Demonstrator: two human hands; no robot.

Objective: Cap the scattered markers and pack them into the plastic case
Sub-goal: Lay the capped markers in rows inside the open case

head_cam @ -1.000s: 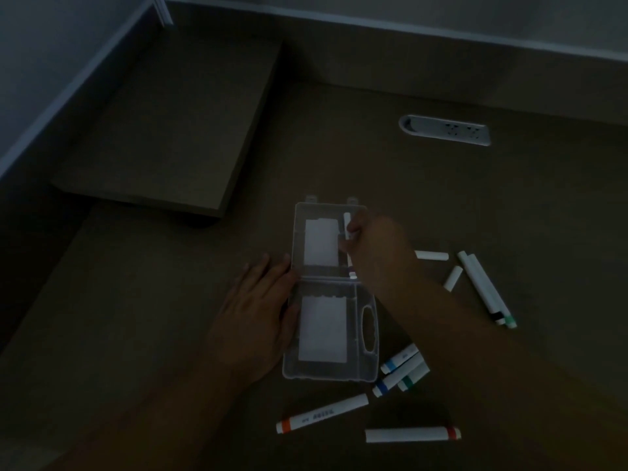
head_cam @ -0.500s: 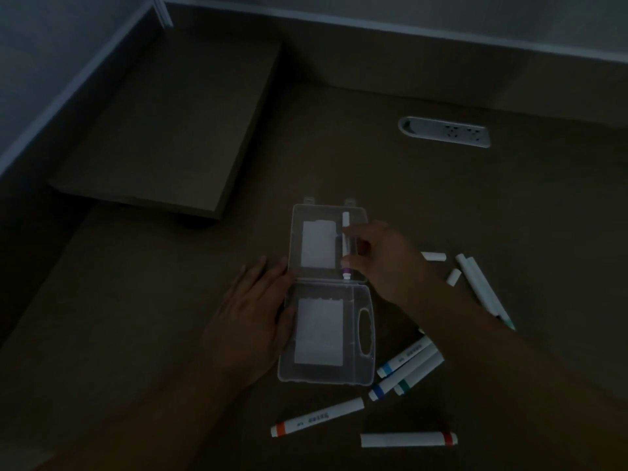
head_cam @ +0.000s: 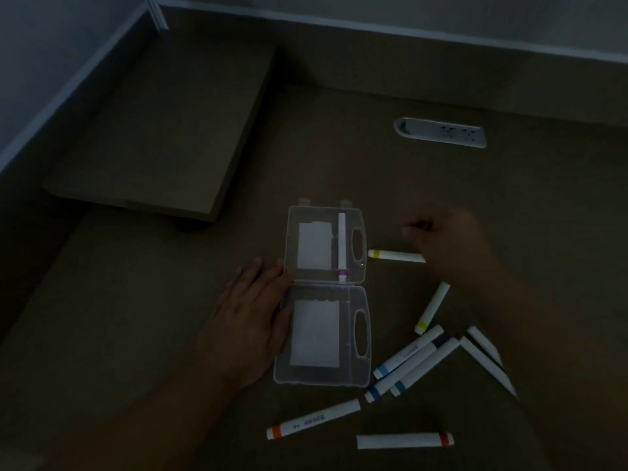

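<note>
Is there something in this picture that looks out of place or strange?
Mostly no. Only one purple-banded marker lies in the open plastic case; the others lie scattered at mixed angles on the table. The dim light hides finer detail.

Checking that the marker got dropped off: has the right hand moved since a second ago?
Yes. The right hand has left the plastic case and moved rightward, toward the yellow marker.

Light: you're looking at a very dim scene | Surface: brown desktop [head_cam: 441, 198] fills most of the frame | Upper left: raised wooden shelf [head_cam: 163, 130] | Upper right: oval socket panel [head_cam: 440, 132] (set flush) | Top edge: pale partition wall [head_cam: 407, 11].
</note>
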